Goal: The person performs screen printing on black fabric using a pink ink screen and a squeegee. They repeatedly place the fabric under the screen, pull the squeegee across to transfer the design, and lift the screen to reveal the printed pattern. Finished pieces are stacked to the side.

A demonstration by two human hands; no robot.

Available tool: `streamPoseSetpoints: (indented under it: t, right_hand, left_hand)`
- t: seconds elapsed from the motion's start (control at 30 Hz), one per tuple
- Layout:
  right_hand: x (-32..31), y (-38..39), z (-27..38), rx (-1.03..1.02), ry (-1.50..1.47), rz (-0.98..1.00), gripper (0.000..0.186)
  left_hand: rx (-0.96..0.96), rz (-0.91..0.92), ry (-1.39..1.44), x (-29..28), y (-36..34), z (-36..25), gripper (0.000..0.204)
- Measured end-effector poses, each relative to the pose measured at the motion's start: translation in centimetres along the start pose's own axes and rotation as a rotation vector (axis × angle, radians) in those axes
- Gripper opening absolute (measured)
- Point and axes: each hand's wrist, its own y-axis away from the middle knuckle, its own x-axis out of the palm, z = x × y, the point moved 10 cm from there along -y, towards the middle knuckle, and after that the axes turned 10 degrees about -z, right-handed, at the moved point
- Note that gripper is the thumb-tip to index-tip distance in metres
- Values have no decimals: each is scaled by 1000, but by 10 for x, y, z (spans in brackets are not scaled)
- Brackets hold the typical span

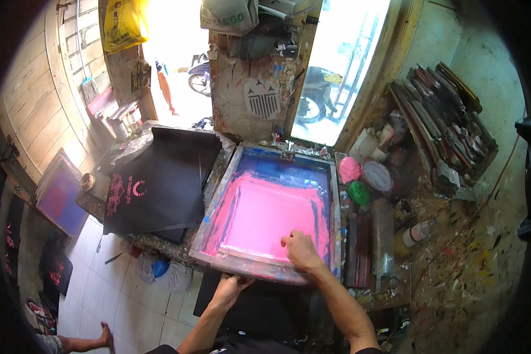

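A wooden-framed printing screen (336, 221) lies in front of me, its mesh blue at the far end. Pink ink (265, 212) covers most of the mesh, thicker and streaked along the sides. My right hand (302, 251) is over the screen's near right part, its fingers curled in. Whatever those fingers may hold is hidden. At the near edge my left hand (233, 289) grips the screen frame from below, with the fingertips partly out of sight. Under the near edge is black material (265, 307).
Black printed fabric (159, 183) lies on the bench to the left. Pink ink (350, 169) and a green tub (358, 192) stand to the right, near a bottle (419, 233). Stacked frames (442, 124) lean at the right wall. Another person's foot (106, 337) shows at lower left.
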Motion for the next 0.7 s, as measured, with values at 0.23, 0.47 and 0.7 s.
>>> streamPoseSetpoints:
  t: [0.23, 0.47, 0.7]
  right_hand:
    - [-22, -6, -50, 253, -74, -26, 27]
    - [-72, 19, -178, 557, 79, -282, 37]
    - [-62, 58, -154, 481, 308, -100, 35]
  left_hand:
    - [4, -7, 1, 0, 3, -1, 42]
    - [-4, -26, 34, -7, -7, 5, 40]
    - [-23, 3, -1, -15, -16, 13, 39]
